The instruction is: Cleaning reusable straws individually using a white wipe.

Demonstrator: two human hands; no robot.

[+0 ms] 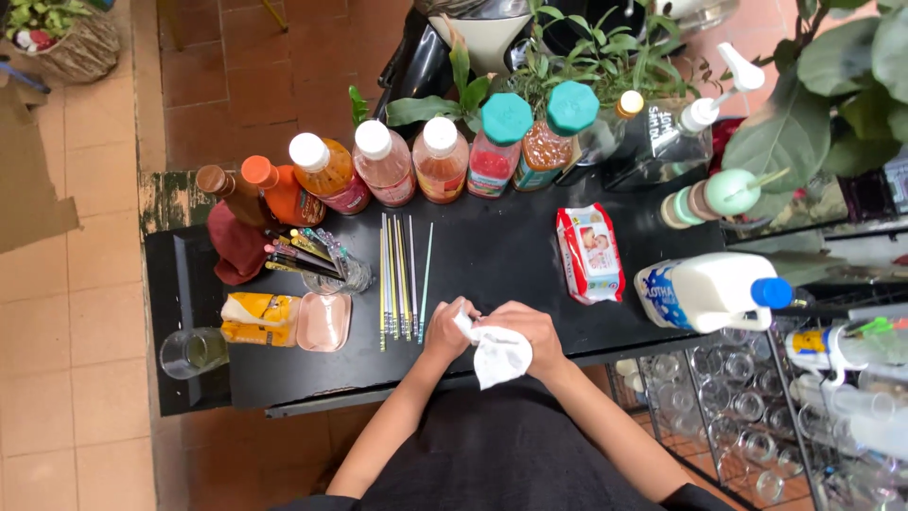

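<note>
Both my hands meet at the near edge of a black table (511, 255). My left hand (446, 329) and my right hand (525, 333) together hold a crumpled white wipe (498, 355), which hangs down below my right hand. Just left of my left hand several long thin straws (402, 274) lie side by side on the table. A pack of wet wipes (588, 252) in red and white lies to the right of my hands.
A row of syrup bottles (397, 163) lines the far edge, with potted plants (586, 57) behind. A white jug with a blue cap (709, 291) lies at right. A glass holding straws (331, 270), a pink box (323, 322) and an empty glass (194, 352) are at left. A wire rack of glasses (738, 407) stands at lower right.
</note>
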